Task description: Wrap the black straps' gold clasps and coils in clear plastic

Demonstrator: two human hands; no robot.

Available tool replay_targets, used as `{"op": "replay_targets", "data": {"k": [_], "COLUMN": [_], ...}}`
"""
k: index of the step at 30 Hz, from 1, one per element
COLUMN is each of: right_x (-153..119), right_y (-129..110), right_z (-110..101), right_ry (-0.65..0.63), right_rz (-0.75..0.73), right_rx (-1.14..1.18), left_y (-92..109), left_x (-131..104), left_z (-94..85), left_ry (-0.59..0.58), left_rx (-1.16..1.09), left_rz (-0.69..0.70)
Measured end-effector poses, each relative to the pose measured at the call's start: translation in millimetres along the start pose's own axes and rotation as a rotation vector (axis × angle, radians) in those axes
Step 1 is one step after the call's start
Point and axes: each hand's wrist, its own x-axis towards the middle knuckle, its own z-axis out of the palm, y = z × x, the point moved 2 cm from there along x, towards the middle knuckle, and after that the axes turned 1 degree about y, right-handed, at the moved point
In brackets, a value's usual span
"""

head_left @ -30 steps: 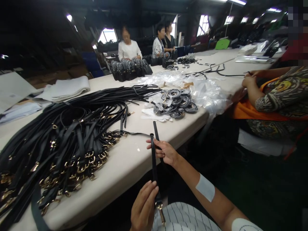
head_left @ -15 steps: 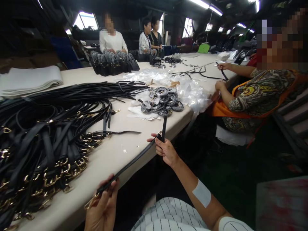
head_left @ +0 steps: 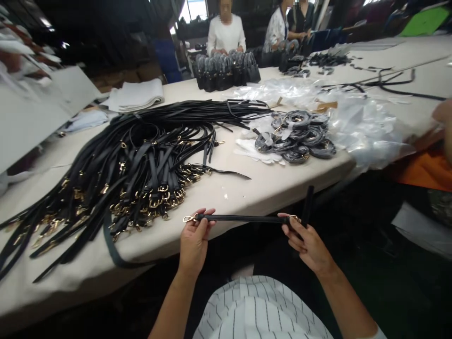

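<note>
A black bag strap [head_left: 243, 218] is stretched level between my two hands, just off the table's front edge. My left hand [head_left: 194, 240] pinches its left end, where a gold clasp sticks out past the fingers. At the other end my right hand [head_left: 305, 242] grips the strap beside a gold buckle, and a short black strap end rises above that hand. Close by on the left lies a big pile of black straps [head_left: 155, 165] with gold buckles and clasps. Coiled, wrapped straps [head_left: 296, 136] are heaped beyond my right hand.
The cream-covered table [head_left: 222, 188] runs from left to far right. Clear plastic bags [head_left: 370, 127] lie beside the coils. Black handbags [head_left: 226, 73] stand at the back, before a person in white [head_left: 226, 35]. Folded white sheets [head_left: 141, 94] lie at the back left.
My view has turned left and down. My hands have come level, with the strap now straight across instead of slanting. Both still hold it.
</note>
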Motion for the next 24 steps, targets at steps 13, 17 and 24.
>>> {"op": "replay_targets", "data": {"k": [13,17,24], "right_x": [-4.2,-13.8,-23.7], "right_y": [-6.5,-19.5,-27.6], "right_z": [0.7,20.5,50.1], "right_ry": [0.043,-0.045,-0.136], "right_rz": [-0.114,-0.166,-0.227], "right_rx": [0.026,-0.052,-0.177], "left_y": [-0.1,25.9,26.4], "left_x": [-4.0,-29.4,-60.2], "left_z": [-14.6,-17.8,61.4], "left_ry": [0.031,0.036,-0.297], "left_rx": [0.626,1.423,1.249], "left_rz": [-0.038,0.347,0.932]}}
